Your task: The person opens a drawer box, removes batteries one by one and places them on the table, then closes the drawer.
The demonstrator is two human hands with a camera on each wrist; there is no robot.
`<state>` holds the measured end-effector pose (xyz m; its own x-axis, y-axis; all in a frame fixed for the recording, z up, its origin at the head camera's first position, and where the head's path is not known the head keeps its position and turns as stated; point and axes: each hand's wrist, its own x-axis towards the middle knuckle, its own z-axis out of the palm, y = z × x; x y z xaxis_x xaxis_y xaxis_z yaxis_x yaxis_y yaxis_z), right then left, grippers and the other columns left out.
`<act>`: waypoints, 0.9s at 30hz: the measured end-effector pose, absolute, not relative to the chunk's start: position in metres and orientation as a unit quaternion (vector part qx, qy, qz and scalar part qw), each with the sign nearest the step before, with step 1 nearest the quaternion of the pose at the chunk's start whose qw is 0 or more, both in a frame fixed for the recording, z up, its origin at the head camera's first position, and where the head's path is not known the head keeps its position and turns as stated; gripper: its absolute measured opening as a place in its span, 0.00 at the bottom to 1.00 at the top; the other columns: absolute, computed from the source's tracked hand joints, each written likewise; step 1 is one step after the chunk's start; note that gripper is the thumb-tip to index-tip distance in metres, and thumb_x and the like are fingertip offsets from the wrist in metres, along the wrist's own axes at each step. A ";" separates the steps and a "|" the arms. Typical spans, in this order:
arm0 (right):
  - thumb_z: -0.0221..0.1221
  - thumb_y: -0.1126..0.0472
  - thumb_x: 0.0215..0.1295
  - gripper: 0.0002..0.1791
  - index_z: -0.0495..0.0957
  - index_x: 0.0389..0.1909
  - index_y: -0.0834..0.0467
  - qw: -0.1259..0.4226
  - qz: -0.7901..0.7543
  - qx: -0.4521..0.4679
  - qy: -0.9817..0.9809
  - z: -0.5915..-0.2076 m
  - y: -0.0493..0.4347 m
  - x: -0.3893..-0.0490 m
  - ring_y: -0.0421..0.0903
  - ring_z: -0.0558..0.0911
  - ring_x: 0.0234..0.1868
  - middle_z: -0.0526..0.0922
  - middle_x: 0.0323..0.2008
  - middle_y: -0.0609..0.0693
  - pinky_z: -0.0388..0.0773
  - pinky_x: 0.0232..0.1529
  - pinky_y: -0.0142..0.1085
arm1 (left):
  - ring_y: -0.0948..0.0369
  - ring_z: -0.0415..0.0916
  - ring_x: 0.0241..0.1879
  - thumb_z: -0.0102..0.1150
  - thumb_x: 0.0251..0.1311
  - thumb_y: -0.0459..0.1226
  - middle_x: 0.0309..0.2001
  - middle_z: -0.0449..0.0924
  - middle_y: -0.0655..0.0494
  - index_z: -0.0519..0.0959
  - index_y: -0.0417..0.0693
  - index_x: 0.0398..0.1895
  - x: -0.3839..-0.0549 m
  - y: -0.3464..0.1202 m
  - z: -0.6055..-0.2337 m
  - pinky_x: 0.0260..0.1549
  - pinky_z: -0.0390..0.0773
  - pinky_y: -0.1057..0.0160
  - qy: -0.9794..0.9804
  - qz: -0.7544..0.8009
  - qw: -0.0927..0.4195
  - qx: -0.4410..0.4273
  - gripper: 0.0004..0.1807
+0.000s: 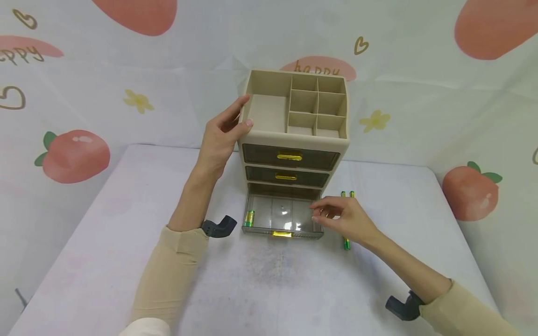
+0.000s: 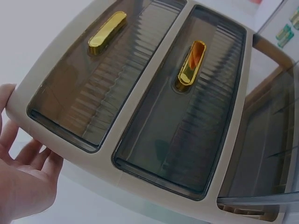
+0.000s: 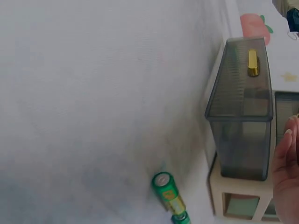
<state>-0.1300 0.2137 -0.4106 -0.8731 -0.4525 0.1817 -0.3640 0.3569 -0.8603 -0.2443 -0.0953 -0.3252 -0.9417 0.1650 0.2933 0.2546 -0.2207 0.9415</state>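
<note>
A beige drawer organizer (image 1: 269,112) stands at the back of the table, its bottom drawer (image 1: 282,200) pulled out. My left hand (image 1: 220,133) grips the organizer's upper left edge, thumb at the front corner and fingers along the side. In the left wrist view, this hand (image 2: 30,179) has bent fingers against the frame. My right hand (image 1: 346,217) hovers by the drawer's right side with loosely bent fingers; nothing shows between them. Only part of that hand (image 3: 287,172) appears in the right wrist view. A green-and-gold battery (image 1: 250,218) stands in the drawer's left section.
More batteries (image 1: 346,243) lie on the table right of the organizer, partly hidden by my right hand. Two dark drawers (image 1: 262,156) with gold handles are closed. Open compartments (image 1: 303,100) form the organizer's top. A patterned cloth (image 1: 189,93) hangs behind.
</note>
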 end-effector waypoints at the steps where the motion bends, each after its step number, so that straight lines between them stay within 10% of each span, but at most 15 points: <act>1: 0.68 0.69 0.60 0.12 0.85 0.45 0.57 0.044 -0.511 -0.249 0.822 -0.410 0.212 -0.131 0.43 0.83 0.33 0.86 0.33 0.51 0.81 0.34 0.33 | 0.59 0.64 0.70 0.62 0.64 0.31 0.72 0.64 0.60 0.72 0.51 0.69 -0.244 -0.095 -0.325 0.64 0.68 0.58 -0.623 -0.763 0.029 -0.168 0.29; 27: 0.71 0.65 0.58 0.14 0.84 0.46 0.60 0.108 -0.482 -0.244 0.835 -0.410 0.159 -0.148 0.43 0.82 0.33 0.85 0.33 0.44 0.80 0.35 0.35 | 0.59 0.64 0.70 0.61 0.64 0.31 0.72 0.65 0.60 0.72 0.50 0.70 -0.244 -0.096 -0.326 0.64 0.68 0.56 -0.624 -0.762 0.031 -0.170 0.29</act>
